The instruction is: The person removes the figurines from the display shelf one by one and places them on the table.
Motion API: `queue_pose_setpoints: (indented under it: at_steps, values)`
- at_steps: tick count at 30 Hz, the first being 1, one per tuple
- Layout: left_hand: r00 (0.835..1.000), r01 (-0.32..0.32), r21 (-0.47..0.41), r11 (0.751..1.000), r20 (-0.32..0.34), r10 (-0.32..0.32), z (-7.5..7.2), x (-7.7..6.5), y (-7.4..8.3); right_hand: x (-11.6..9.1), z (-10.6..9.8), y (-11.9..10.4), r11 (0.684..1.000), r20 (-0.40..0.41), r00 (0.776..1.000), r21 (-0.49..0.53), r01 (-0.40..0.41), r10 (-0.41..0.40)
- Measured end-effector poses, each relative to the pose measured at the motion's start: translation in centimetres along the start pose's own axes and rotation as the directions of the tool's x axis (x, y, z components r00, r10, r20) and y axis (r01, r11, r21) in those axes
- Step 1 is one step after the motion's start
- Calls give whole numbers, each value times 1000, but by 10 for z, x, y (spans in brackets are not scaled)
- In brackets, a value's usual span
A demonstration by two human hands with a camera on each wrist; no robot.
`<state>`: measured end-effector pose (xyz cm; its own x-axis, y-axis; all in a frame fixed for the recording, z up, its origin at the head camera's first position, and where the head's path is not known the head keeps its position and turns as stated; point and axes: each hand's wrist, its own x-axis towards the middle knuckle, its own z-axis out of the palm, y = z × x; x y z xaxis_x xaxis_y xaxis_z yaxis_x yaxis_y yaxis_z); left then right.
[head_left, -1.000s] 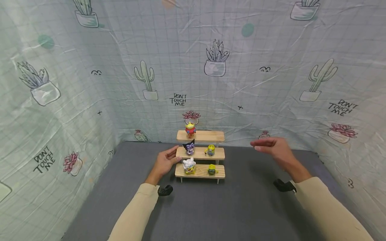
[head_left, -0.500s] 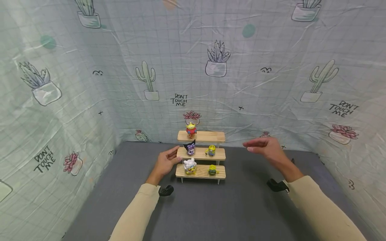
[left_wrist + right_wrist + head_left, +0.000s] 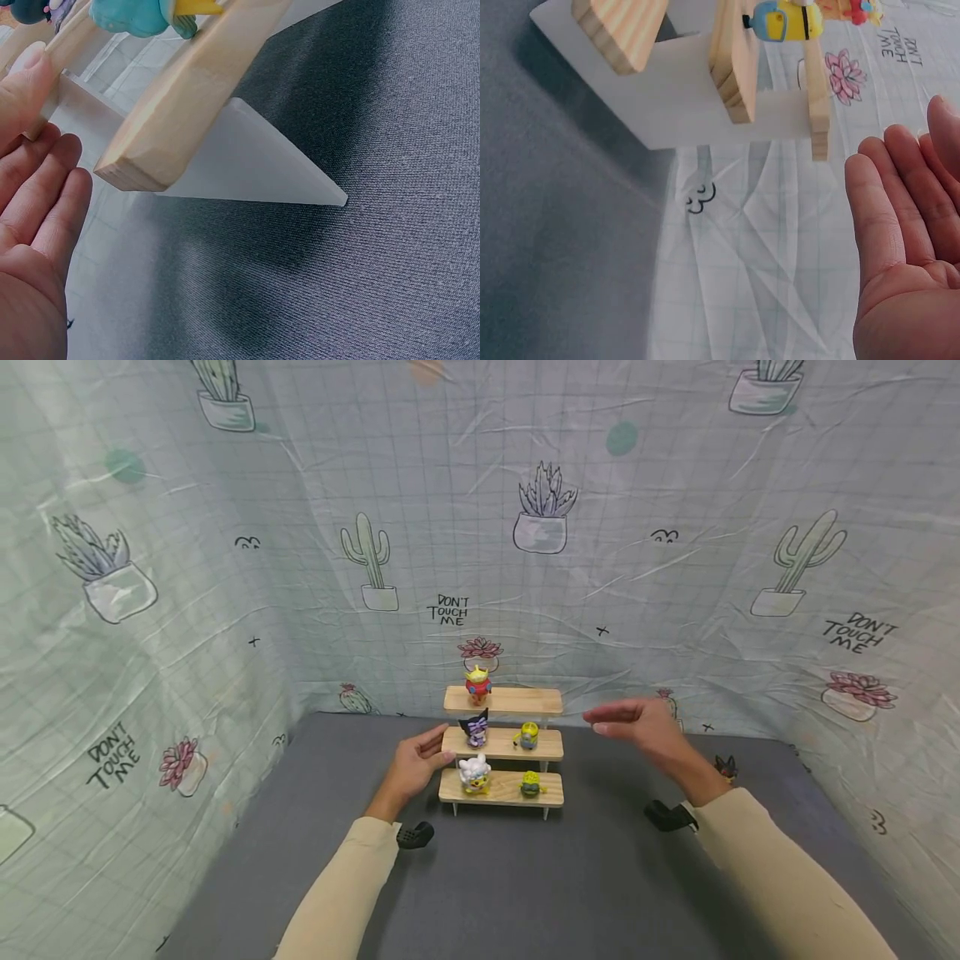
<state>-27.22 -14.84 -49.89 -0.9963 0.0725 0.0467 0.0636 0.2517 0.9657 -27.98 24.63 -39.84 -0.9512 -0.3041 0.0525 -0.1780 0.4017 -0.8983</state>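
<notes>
A three-tier wooden display stand (image 3: 501,743) bears several toy figures. My left hand (image 3: 410,767) grips the left end of its middle board, thumb over the edge and fingers underneath in the left wrist view. Right of the upper boards, my right hand (image 3: 647,725) hovers with fingers extended and nothing in it. A three-eyed alien figure (image 3: 477,685) stands on the top board. The middle board carries a black-hooded figure (image 3: 476,729) and a Minion figure (image 3: 528,736). On the bottom board are a fluffy white-topped figure (image 3: 474,774) and a yellow-green figure (image 3: 531,785).
A small dark figure (image 3: 726,767) sits on the grey cloth beyond my right wrist. White supports (image 3: 705,97) hold the boards up. Behind the stand and along both sides hangs a cactus-print curtain (image 3: 450,552).
My right hand has moved left, closer to the stand. The small dark figure has come out from behind that arm. My left hand keeps its place on the stand.
</notes>
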Motion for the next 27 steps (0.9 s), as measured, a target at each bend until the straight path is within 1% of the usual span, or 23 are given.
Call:
queue_pose_setpoints:
  at_steps: [5,10,14,20,27]
  values:
    - [1000,-5,-14,1000,0,5,1,0,1,7,5,-5,1000,26,1000,19,6,-6]
    - [1000,-3,1,1000,-1,3,1,-2,2,13,11,-9,999,33,999,29,16,-17]
    - [1000,0,4,1000,-9,0,1,-2,2,16,16,-15,998,44,999,56,14,-16]
    - [1000,11,-3,1000,-14,-11,1,-1,2,23,22,-23,998,60,998,53,22,-25]
    - [1000,11,-11,1000,-1,-11,1,-3,5,29,28,-29,998,78,997,68,0,-6]
